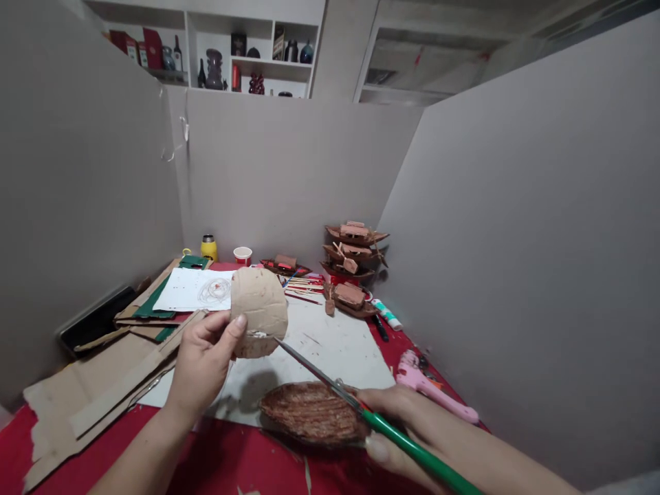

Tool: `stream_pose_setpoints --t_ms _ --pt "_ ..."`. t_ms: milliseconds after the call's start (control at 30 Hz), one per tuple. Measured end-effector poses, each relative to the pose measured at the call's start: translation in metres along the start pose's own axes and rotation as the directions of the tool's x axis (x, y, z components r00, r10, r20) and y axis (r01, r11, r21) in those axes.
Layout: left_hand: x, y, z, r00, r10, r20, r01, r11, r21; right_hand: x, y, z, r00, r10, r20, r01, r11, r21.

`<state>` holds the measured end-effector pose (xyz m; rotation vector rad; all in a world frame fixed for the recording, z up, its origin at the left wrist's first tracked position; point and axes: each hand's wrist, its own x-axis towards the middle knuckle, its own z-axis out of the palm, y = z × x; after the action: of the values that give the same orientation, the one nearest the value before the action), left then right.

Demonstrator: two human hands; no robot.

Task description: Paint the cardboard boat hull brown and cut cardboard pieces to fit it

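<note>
Between the thumb and fingers of my left hand [206, 357] is a rounded tan cardboard piece [259, 302], held up over the table. My right hand [407, 430] grips green-handled scissors [335, 385], whose tips touch or nearly touch the cardboard's lower edge, where a small whitish tear shows. Below the blades, a brown boat-shaped piece with a ridged surface [312, 412] lies near the front edge of a white sheet [330, 344]. My right fingertips are close to its right end, and whether they touch it I cannot tell.
Cardboard strips [118, 392] and a drawing [193, 290] lie at left. Small model boats [350, 268] are stacked at the back right, near thin sticks [306, 283]. A pink glue gun [433, 388] rests at right. Behind stand a yellow bottle [209, 247] and a cup [242, 256].
</note>
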<state>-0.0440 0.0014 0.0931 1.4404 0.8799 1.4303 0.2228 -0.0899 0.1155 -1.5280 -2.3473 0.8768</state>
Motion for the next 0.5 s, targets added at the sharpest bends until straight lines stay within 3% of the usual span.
stream_pose_setpoints --t_ms 167,367,500 --pt "-0.003 0.002 0.002 1.000 0.006 -0.030 -0.007 1.000 -0.004 0.006 -0.005 0.004 0.997 -0.074 0.036 0.070 0.993 0.096" --pt "-0.006 0.007 0.003 0.997 0.063 -0.047 -0.063 0.998 -0.002 0.011 -0.017 0.002 0.997 -0.073 0.019 0.070 0.991 0.116" --pt "-0.007 0.008 0.002 0.996 0.080 -0.040 -0.079 0.997 0.005 0.014 -0.021 -0.001 0.992 -0.108 0.068 0.097 0.984 0.150"
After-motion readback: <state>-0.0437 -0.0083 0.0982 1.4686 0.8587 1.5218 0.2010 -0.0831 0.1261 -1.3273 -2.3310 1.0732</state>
